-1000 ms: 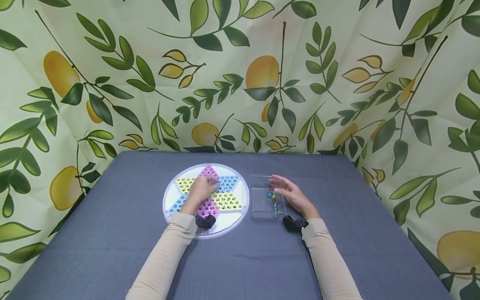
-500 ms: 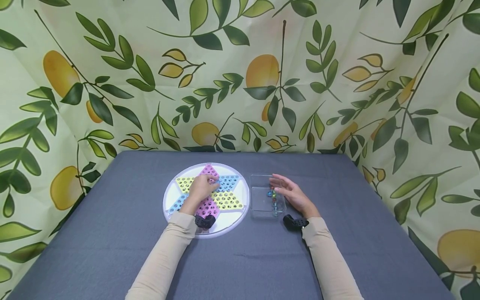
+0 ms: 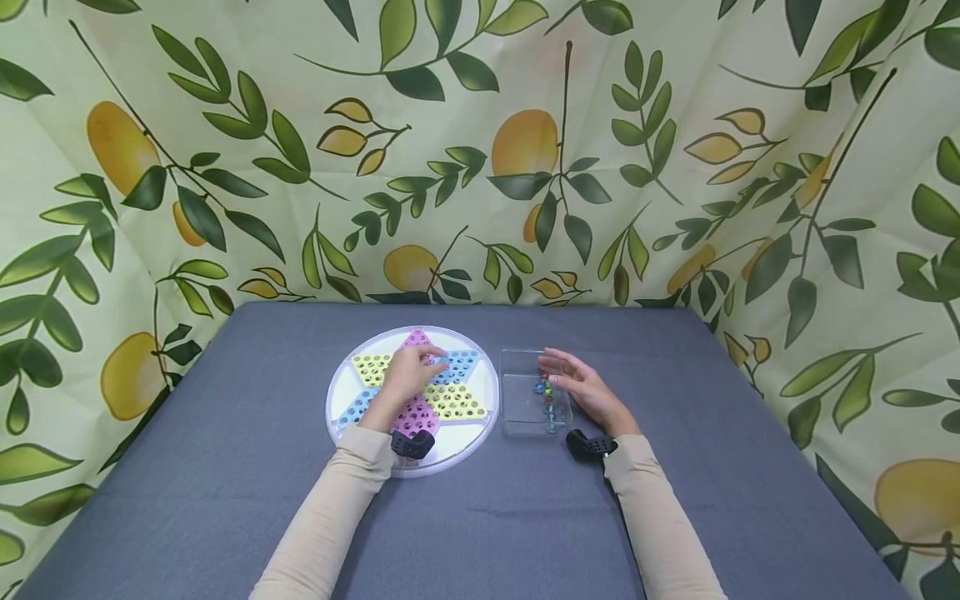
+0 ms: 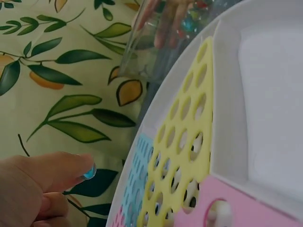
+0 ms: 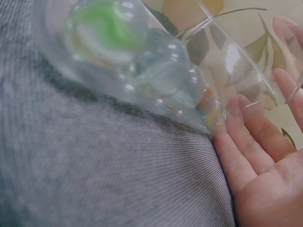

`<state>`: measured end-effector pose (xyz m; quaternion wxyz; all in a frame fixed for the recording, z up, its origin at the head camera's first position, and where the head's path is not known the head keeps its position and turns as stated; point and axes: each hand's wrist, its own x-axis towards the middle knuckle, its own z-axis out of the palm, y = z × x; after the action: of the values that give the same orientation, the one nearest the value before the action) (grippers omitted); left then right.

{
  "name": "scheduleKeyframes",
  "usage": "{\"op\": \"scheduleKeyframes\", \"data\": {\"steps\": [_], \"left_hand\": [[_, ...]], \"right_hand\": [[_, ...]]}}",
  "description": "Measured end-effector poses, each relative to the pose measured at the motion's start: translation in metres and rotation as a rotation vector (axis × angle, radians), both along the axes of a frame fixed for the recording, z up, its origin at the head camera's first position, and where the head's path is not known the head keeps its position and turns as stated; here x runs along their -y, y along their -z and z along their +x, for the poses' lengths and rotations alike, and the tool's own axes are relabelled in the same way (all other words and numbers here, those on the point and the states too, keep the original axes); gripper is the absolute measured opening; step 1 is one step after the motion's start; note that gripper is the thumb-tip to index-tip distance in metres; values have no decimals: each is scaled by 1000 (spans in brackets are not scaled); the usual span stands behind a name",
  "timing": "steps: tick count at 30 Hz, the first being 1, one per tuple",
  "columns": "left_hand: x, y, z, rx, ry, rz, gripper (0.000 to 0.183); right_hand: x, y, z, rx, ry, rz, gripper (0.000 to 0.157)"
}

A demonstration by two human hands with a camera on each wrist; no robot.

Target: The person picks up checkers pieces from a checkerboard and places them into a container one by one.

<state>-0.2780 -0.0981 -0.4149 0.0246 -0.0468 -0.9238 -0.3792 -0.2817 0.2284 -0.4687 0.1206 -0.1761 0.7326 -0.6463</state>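
Observation:
My left hand (image 3: 406, 372) is over a round white Chinese checkers board (image 3: 465, 446) with pink, yellow and blue hole-filled sections. Between thumb and fingers it pinches a blue glass marble (image 4: 89, 172), held above the blue section (image 3: 459, 364). My right hand (image 3: 588, 393) rests its extended fingers against the right side of a clear plastic box (image 3: 521, 432). Several glass marbles (image 3: 548, 388) gather along that side of the box; a green-swirled marble (image 5: 106, 30) shows in the right wrist view. The right thumb is largely out of the right wrist view.
A grey cloth (image 3: 225, 467) covers the table. The box stands just right of the board with a narrow gap between. A leaf-and-fruit patterned curtain (image 3: 465, 150) hangs behind and along both sides of the table.
My left hand has shifted slightly right and up from the board's middle toward the blue section, keeping the marble pinched. The right hand and the box stay in place.

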Motion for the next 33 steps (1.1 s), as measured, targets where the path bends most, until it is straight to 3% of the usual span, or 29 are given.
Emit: {"op": "scheduleKeyframes", "data": {"steps": [15,33], "left_hand": [[-14,-9,13,-4,93,139,29],[-38,-13,24,-78,210,180,26]], "right_hand": [[-1,-1,0,9,21,31,63],[0,-1,-2,6,31,24,62]]}}
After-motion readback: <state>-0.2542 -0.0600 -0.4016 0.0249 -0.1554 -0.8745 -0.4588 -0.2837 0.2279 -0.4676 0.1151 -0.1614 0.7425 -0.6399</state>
